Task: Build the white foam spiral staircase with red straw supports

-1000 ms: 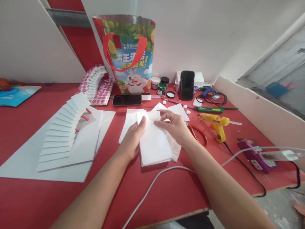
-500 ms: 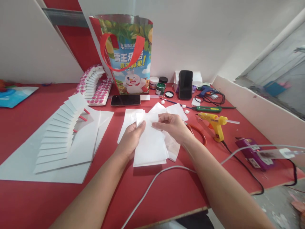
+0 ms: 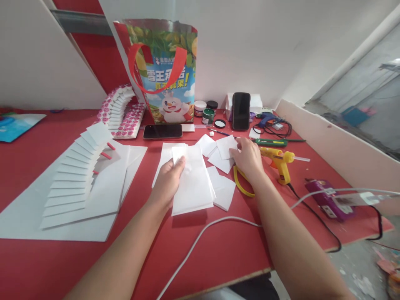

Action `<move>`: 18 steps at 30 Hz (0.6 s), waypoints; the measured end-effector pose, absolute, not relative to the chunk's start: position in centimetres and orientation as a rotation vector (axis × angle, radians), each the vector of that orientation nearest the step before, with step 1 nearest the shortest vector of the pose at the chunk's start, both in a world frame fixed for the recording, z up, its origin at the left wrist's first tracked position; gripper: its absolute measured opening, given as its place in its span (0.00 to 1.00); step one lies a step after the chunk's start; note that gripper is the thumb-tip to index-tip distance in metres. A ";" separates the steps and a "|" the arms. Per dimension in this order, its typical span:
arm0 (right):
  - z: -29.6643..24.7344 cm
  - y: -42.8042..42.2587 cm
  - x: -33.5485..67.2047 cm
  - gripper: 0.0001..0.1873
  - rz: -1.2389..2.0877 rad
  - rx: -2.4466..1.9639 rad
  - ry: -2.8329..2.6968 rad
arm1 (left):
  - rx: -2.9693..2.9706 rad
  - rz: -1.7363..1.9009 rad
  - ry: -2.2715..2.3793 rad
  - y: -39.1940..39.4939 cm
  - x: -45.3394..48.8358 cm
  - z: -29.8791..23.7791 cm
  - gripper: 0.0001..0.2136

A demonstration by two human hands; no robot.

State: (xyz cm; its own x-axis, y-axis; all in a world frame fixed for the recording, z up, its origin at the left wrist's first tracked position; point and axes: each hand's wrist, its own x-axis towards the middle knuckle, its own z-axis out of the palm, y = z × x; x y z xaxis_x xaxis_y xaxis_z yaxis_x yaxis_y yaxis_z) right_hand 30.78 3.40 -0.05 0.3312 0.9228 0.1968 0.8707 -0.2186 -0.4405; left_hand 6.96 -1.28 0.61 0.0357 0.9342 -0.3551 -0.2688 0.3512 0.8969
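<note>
My left hand (image 3: 167, 181) is closed on the left edge of a white foam sheet (image 3: 195, 187), thumb on top, holding it just over the red table (image 3: 218, 250). My right hand (image 3: 248, 157) is off the sheet and lies further right, fingers curled down beside a small white square (image 3: 225, 146). A pair of scissors (image 3: 240, 186) with yellow handle loops sticks out from under its wrist; the hand appears closed on them. More white squares (image 3: 223, 191) lie between the hands.
A yellow glue gun (image 3: 279, 160) lies right of my right hand. A white cable (image 3: 203, 233) crosses the near table. A white foam staircase model (image 3: 75, 175) sits left. Behind stand a printed bag (image 3: 162, 71), a flat phone (image 3: 162, 131), an upright phone (image 3: 241, 110) and paint jars (image 3: 208, 116).
My right hand let go of the sheet and moved right onto the scissors, which shifted left. My left hand keeps hold of the sheet.
</note>
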 end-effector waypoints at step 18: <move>3.2 1.9 28.0 0.13 1.079 -0.996 -0.771 | 0.660 1.173 1.162 -0.8 6.9 -0.2 0.19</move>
State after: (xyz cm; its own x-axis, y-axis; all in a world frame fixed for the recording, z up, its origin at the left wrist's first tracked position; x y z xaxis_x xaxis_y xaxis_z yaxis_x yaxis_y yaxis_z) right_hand 28.02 1.89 3.19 0.3047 0.9517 0.0384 -0.3443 0.1476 -0.9272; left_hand 6.92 -0.82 -0.18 -0.0398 0.9380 -0.3443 -0.3535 0.3091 0.8829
